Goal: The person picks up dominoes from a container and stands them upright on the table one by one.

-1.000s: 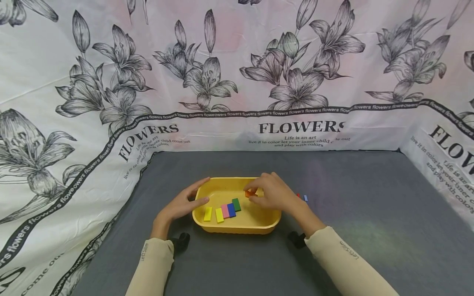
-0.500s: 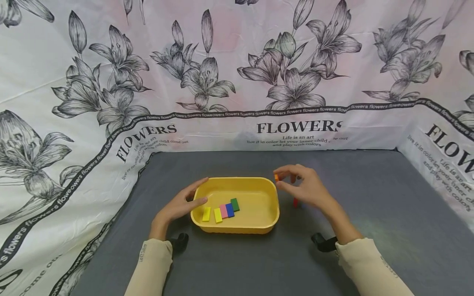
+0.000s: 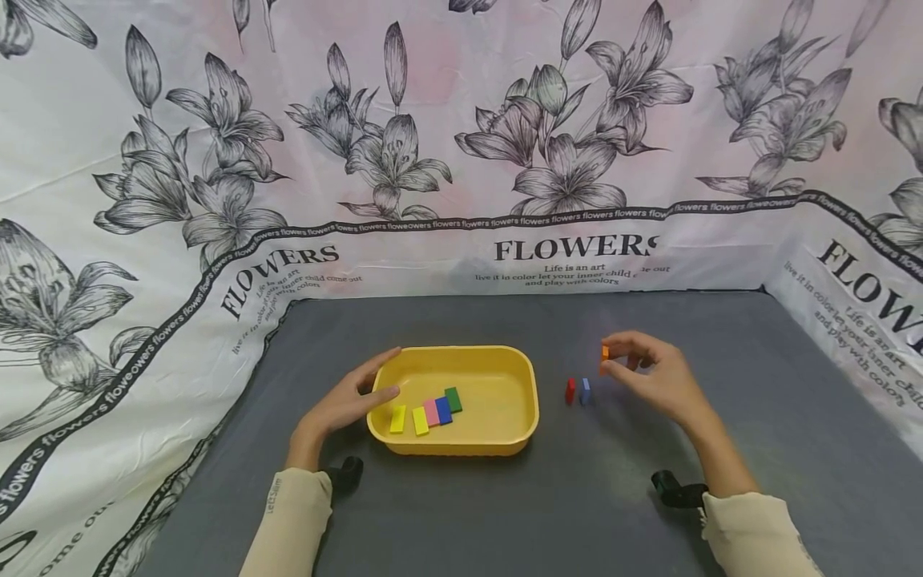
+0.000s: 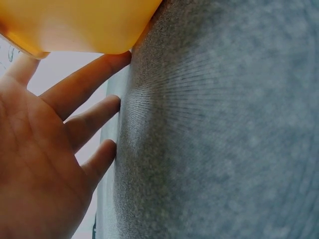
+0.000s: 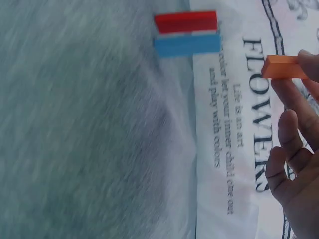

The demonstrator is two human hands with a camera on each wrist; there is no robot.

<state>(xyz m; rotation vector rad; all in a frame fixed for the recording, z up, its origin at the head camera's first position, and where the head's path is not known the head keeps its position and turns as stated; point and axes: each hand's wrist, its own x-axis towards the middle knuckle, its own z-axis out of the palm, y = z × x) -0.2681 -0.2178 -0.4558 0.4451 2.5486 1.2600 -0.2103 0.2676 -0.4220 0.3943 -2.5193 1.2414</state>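
Between thumb and fingertips my right hand (image 3: 659, 377) pinches an orange block (image 5: 281, 66), held upright above the table to the right of the tray. A red block (image 3: 570, 391) and a light blue block (image 3: 586, 391) stand on end side by side, left of that hand. My left hand (image 3: 349, 401) rests at the left end of the yellow tray (image 3: 497, 445), thumb over the rim. In the left wrist view its fingers (image 4: 82, 84) are straight and spread, touching the tray's outside. Inside lie two yellow blocks (image 3: 398, 419), a pink block (image 3: 431, 413), a dark blue block (image 3: 443, 410) and a green block (image 3: 453, 399).
A dark grey cloth (image 3: 505, 513) covers the table. Behind it and along both sides hangs a white sheet (image 3: 433, 272) printed with flowers and lettering. Black wrist straps (image 3: 676, 490) sit below each hand.
My right hand has lifted the orange block out of the tray and carried it right, past the standing red and light blue blocks. The left hand stays on the tray.
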